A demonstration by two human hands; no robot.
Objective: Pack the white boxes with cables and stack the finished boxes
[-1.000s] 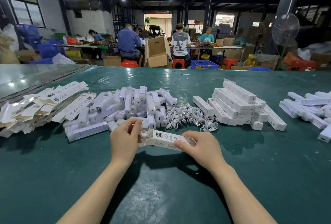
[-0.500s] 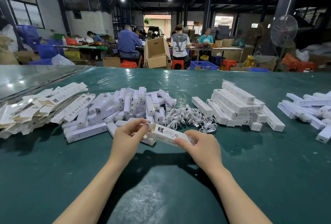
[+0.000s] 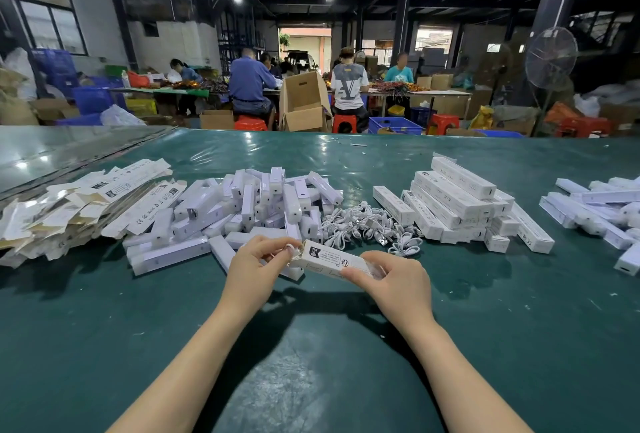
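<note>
White box (image 3: pixel 337 262): you hold it lifted off the table (image 3: pixel 138 328), just in front of the cable heap (image 3: pixel 367 224), lying crosswise with its printed face up.
Left hand (image 3: pixel 258 266): your fingertips pinch something small and white at the box's left end. You cannot tell from here whether it is a flap or a cable end.
Right hand (image 3: pixel 394 280): your thumb and curled fingers grip the box's right end to steady it.
Step in hand: most likely you are filling or closing the left end of this one box.
Next move: it calls for a firm right-hand grip while your left tucks that end shut. Then carry the box to the right of the cable heap.
Finished stack (image 3: pixel 457 200): just right of the cable heap, with the boxes laid in parallel rows. Lay yours the same way.
Loose white units (image 3: pixel 263 204): a jumbled pile just left of the cable heap.
Flat cartons (image 3: pixel 79 204): well left of the cable heap, beyond the units.
</note>
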